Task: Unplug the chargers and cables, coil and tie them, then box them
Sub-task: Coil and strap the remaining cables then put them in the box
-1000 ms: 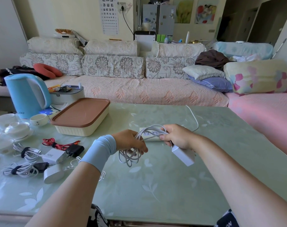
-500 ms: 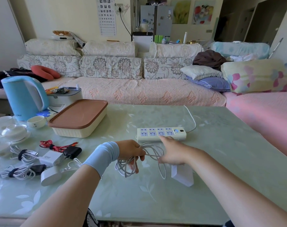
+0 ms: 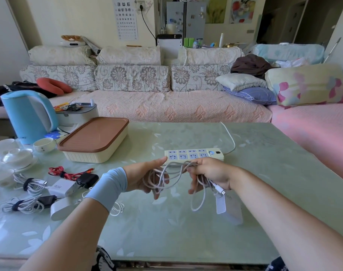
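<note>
Loops of a white cable [image 3: 167,176] hang around the fingers of my left hand [image 3: 145,178], held above the table just in front of the white power strip [image 3: 194,155]. My right hand [image 3: 209,175] grips the other end of the loops, and the cable's plug tip sticks out below its palm. A white charger brick [image 3: 222,205] hangs or stands under my right wrist. The strip's sockets look empty. The cream box with a brown lid [image 3: 94,139] stands shut at the back left.
At the left lie tied white cables [image 3: 29,184], a red cable [image 3: 67,172], a white 90W charger [image 3: 62,187], a black adapter [image 3: 87,180] and another white charger [image 3: 62,208]. A blue kettle [image 3: 28,116] and white teaware [image 3: 16,157] crowd the far left. The strip's cord [image 3: 230,137] runs off the back edge.
Both hands came back toward me from the power strip and spread apart, stretching the cable loops between them. The charger brick dropped lower under my right wrist.
</note>
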`<action>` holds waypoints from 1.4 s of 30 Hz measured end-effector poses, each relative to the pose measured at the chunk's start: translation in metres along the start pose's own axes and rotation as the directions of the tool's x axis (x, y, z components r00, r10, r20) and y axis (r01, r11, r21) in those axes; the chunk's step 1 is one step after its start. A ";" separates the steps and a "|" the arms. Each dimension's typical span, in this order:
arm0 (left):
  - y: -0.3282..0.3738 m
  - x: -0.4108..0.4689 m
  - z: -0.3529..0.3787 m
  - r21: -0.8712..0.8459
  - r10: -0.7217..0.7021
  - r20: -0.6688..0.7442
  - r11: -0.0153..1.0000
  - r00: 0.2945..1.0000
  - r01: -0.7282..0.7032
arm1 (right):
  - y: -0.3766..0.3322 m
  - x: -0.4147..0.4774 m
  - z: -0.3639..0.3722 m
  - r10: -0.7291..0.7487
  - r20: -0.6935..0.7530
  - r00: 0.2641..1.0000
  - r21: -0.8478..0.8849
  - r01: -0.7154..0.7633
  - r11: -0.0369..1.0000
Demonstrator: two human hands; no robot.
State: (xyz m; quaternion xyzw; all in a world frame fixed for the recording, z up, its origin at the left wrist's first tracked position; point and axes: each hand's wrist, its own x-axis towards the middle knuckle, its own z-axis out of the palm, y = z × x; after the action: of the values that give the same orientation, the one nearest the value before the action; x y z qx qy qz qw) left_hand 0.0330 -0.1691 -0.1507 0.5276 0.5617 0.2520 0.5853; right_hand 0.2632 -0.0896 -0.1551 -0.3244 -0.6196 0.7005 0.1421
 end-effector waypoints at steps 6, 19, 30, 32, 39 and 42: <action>-0.013 -0.004 -0.006 -0.018 -0.014 -0.058 1.000 0.998 0.013 | -0.008 0.003 -0.002 0.125 -0.028 0.992 -0.128 -0.128 0.984; -0.013 -0.007 -0.025 0.293 -0.071 -0.213 0.947 0.974 0.133 | -0.007 0.012 0.014 0.240 -0.089 0.967 -0.471 -0.253 0.845; 0.003 0.020 0.023 0.189 0.060 -0.051 0.981 0.997 -0.049 | -0.012 0.011 0.005 0.051 -0.267 0.962 -0.384 -0.155 0.910; 0.002 0.018 0.020 0.237 -0.029 -0.024 0.971 0.999 0.034 | -0.012 0.009 -0.002 0.026 -0.274 0.961 -0.396 -0.137 0.908; 0.007 0.010 0.024 -0.035 -0.136 -0.053 0.990 0.989 0.134 | -0.014 0.010 -0.006 -0.022 -0.371 0.928 -0.346 -0.116 0.931; 0.007 0.007 0.024 0.161 -0.158 -0.015 0.974 0.987 0.158 | -0.013 0.012 -0.001 -0.051 -0.395 0.917 -0.399 -0.121 0.909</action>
State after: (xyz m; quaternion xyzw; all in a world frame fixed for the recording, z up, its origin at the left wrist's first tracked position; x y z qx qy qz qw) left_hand 0.0591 -0.1689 -0.1521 0.5268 0.6209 0.1588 0.5583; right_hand 0.2524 -0.0787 -0.1465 -0.4934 -0.7064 0.4748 0.1792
